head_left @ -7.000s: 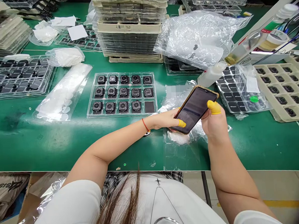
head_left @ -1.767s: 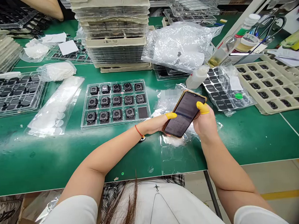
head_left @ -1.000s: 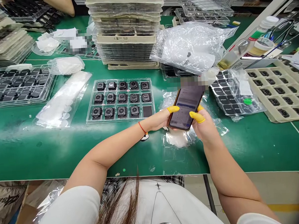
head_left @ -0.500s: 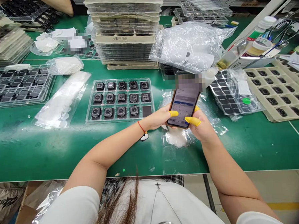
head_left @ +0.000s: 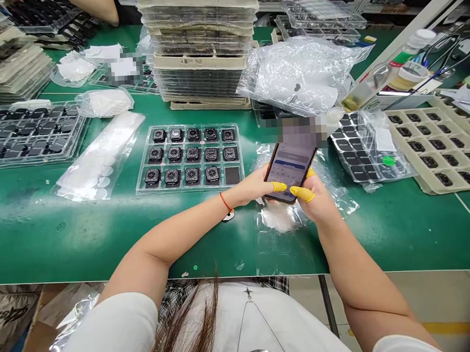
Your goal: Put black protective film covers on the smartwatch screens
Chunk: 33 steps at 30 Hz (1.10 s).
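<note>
A smartphone (head_left: pixel 291 165) with a lit screen and an on-screen keypad is held up between both hands, its top part blurred out. My left hand (head_left: pixel 259 184) grips its left edge, and the thumb in a yellow finger cot lies over the lower screen. From the other side my right hand (head_left: pixel 315 195) is closed round the right edge, its yellow-covered thumb over the bottom corner. Below the phone lies a small white bag (head_left: pixel 278 217) on clear plastic film. Left of the hands sits a clear tray (head_left: pixel 139 183) with rows of black watch bodies.
A tall stack of trays (head_left: pixel 205 62) stands at the back. Crumpled plastic bags (head_left: pixel 300 73) lie right of it. On the right are a bagged sheet of black squares (head_left: pixel 355 151), a beige tray (head_left: pixel 424 187), a bottle (head_left: pixel 419 43) and scissors (head_left: pixel 445 54). Another person's arm (head_left: pixel 96 5) shows top left.
My left thumb has slid down and right across the lower screen, closer to the right thumb. Both hands still hold the phone in nearly the same place.
</note>
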Each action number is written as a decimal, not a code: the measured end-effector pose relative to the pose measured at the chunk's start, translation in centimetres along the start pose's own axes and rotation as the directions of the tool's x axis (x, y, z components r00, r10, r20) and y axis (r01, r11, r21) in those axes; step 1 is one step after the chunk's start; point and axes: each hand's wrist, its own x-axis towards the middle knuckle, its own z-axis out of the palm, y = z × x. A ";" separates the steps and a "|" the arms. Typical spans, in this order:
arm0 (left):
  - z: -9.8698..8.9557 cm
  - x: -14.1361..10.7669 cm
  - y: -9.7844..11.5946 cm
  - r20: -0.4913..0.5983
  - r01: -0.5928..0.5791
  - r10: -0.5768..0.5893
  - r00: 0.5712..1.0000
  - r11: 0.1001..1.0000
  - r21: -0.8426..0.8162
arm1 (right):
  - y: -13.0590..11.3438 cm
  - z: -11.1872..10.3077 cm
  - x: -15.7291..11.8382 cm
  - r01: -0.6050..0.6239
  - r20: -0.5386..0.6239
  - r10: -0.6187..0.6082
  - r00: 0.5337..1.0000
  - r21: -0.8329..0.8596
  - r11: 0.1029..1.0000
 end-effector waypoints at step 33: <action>1.2 -0.5 -0.1 0.204 0.166 -0.179 0.962 0.983 0.080 | -0.2 -1.1 0.8 0.128 -0.390 -0.119 0.913 -0.003 0.992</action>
